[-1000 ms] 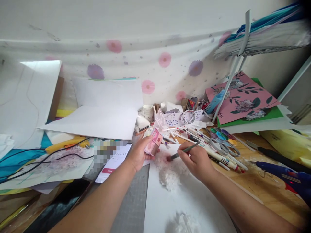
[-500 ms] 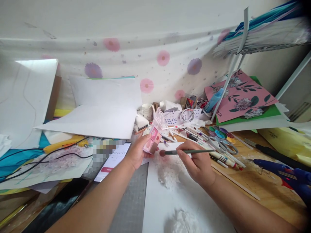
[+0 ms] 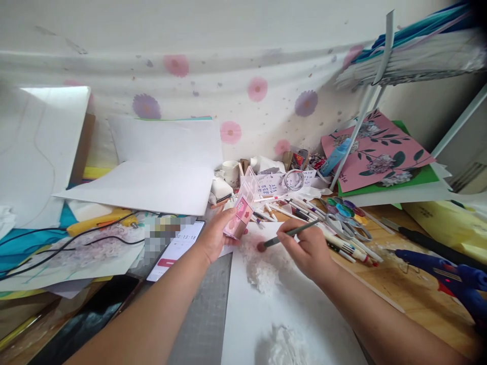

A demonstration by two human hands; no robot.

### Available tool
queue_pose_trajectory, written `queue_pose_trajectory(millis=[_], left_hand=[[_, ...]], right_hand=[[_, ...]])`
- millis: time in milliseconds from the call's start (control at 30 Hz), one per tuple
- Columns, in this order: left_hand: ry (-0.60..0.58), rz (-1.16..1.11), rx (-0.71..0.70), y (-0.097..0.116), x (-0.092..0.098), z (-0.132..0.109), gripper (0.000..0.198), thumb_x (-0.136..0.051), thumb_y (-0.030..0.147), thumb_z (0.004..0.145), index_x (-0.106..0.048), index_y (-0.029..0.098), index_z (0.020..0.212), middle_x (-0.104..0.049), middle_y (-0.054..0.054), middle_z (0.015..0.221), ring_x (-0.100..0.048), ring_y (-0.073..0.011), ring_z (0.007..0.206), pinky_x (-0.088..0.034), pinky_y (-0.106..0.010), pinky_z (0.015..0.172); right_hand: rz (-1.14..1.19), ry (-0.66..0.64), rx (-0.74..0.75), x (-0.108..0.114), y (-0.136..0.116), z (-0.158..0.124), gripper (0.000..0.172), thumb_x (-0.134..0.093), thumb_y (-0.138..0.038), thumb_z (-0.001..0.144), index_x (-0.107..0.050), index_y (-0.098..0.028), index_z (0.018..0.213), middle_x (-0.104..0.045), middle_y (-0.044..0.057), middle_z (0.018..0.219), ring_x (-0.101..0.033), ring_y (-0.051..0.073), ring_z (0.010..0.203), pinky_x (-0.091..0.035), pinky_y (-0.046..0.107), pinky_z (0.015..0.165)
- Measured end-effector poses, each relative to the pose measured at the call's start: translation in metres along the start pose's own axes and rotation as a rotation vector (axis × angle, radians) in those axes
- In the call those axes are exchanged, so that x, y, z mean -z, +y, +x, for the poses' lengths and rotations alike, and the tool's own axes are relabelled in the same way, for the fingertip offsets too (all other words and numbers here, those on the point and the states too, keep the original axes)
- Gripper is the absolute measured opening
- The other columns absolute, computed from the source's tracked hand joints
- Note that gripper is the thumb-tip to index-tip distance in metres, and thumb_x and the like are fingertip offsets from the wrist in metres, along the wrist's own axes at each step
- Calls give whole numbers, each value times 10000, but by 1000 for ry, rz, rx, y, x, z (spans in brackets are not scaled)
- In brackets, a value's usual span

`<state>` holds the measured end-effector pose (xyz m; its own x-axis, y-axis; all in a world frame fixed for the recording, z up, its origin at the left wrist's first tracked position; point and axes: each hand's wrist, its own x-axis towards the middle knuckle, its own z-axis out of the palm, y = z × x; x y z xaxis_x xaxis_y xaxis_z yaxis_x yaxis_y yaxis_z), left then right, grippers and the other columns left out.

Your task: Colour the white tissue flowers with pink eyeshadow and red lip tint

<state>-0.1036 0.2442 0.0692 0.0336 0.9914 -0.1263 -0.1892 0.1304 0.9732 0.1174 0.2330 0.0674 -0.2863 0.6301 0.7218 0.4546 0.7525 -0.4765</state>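
Observation:
My left hand (image 3: 218, 233) holds a small pink makeup palette (image 3: 239, 218), its clear lid (image 3: 249, 186) raised. In my right hand (image 3: 308, 248) is a makeup brush (image 3: 279, 240), gripped by its dark green handle. The brush's reddish-brown bristles point down at a crumpled white paper flower cluster (image 3: 262, 271), whose upper part is tinted pink; they seem to touch it. That cluster lies on a white sheet (image 3: 243, 314). Nearer to me on the same sheet sits a second crumpled white piece (image 3: 287, 347), partly cut off by the lower frame edge.
A phone (image 3: 178, 248) showing a timer lies left of my left hand on a grey mat (image 3: 201, 304). Pens (image 3: 304, 210), scissors (image 3: 348, 228) and a blue glue gun (image 3: 441, 268) lie to the right. Behind stand paper cups (image 3: 230, 173) and a white box (image 3: 266, 185).
My right hand has tilted the brush, bringing its bristles down from beside the palette onto the pink-tinted part of the paper cluster. My left hand still holds the palette in nearly the same place.

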Motion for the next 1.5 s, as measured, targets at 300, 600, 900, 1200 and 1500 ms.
queue_pose_trajectory(millis=[300, 600, 900, 1200, 1500], left_hand=[[4, -7, -12, 1, -1, 0, 546, -619, 521, 805, -581, 232, 1266, -738, -111, 988, -715, -269, 743, -495, -290, 506], [7, -8, -4, 2, -1, -1, 575, -635, 521, 787, -572, 235, 1282, -742, -113, 982, -724, -286, 759, -499, -287, 493], [-3, -1, 19, 0, 0, 0, 568, -647, 547, 774, -617, 206, 1227, -743, -133, 1029, -729, -290, 779, -484, -270, 470], [-141, -36, 40, 6, -3, -7, 545, -589, 523, 824, -552, 252, 1296, -739, -137, 1041, -731, -303, 750, -479, -271, 425], [-313, 14, 91, 4, -5, -10, 452, -545, 509, 863, -672, 184, 1150, -741, -170, 978, -723, -316, 795, -487, -259, 412]], right_hand=[[7, -74, -58, -14, -3, -1, 176, -520, -261, 901, -650, -202, 799, -682, 38, 707, -632, 182, 634, -475, 284, 598], [1, -116, -107, -9, 0, 0, 221, -492, -275, 910, -651, -198, 778, -682, 28, 686, -622, 169, 599, -460, 270, 575], [22, -42, -118, 6, 10, 4, 196, -529, -235, 846, -631, -209, 681, -655, -2, 609, -597, 155, 535, -442, 264, 540], [218, 283, -88, 18, 3, 4, 101, -530, -262, 908, -612, -226, 862, -629, 12, 718, -600, 176, 639, -478, 309, 605], [157, 112, 244, 21, -20, 6, 172, -546, -98, 832, -644, -222, 901, -656, 17, 696, -581, 163, 595, -445, 300, 578]])
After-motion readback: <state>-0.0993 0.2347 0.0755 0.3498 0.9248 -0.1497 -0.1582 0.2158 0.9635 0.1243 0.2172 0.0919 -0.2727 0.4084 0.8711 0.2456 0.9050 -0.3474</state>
